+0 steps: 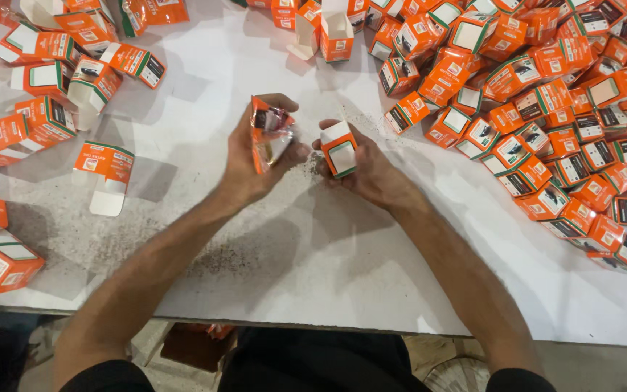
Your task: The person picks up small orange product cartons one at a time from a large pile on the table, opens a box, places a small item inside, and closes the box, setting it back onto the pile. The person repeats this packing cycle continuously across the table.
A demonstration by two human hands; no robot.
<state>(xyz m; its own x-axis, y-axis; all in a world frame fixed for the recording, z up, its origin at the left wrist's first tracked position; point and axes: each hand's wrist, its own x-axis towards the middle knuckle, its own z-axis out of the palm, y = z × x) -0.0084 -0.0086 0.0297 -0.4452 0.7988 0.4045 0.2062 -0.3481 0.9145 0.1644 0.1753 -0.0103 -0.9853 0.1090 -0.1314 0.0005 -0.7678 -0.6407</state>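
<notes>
- The left hand (252,163) had its grip closed around a crumpled orange and silver pouch (270,134), held upright just above the white surface (313,254)
- The right hand (364,170) had its grip closed around a small orange and white box (340,149), tilted, with a closed end facing up
- Pouch and box sat near each other, not touching, at the middle of the surface
- A big pile of closed boxes (546,109) covered the surface to the right
- Boxes with open flaps (52,87) lay scattered to the left, one flat box (104,174) nearest the left forearm
- Dark specks (306,170) dusted the surface under the hands
</notes>
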